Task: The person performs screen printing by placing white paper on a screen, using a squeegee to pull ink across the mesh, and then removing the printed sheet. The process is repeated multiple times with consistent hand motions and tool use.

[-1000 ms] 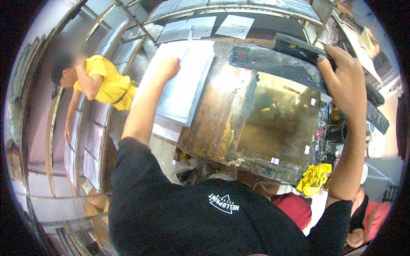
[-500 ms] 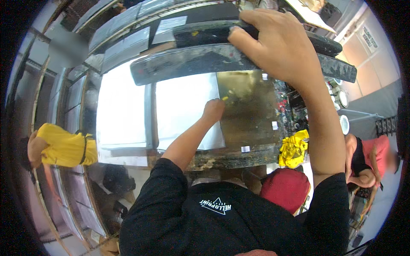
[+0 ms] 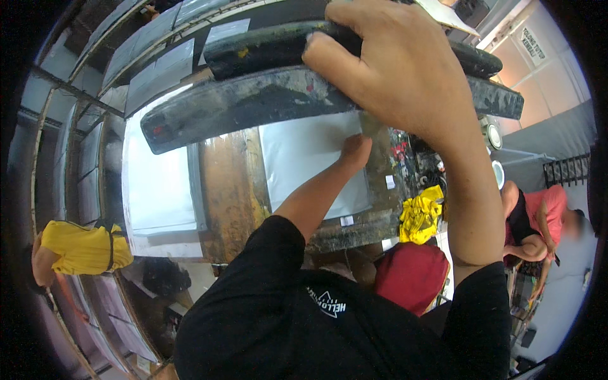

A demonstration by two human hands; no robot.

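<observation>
My right hand (image 3: pixel 405 69) is raised and closed over two long, dark, ink-stained bars. The nearer grey bar (image 3: pixel 247 104) looks like the edge of a screen-printing frame, tilted up over the table. Behind it lies a black bar (image 3: pixel 272 47), its far end partly hidden by my hand. Below, my left hand (image 3: pixel 356 152) is closed at the right part of a pale sheet (image 3: pixel 304 161) that lies on the worktable. A second pale sheet (image 3: pixel 161 190) lies farther left on a white board.
Bare brown tabletop (image 3: pixel 231 183) shows between the sheets. A crumpled yellow cloth (image 3: pixel 421 212) and a rounded red thing (image 3: pixel 411 275) are at the near right. Cans (image 3: pixel 493 136) stand at right. A yellow-shirted person (image 3: pixel 88 247) and a pink-shirted person (image 3: pixel 548 215) are at either side.
My left hand has moved right with the pale sheet, which has slid across the table and uncovered brown surface on its left. My right hand still holds the bars. The view has shifted.
</observation>
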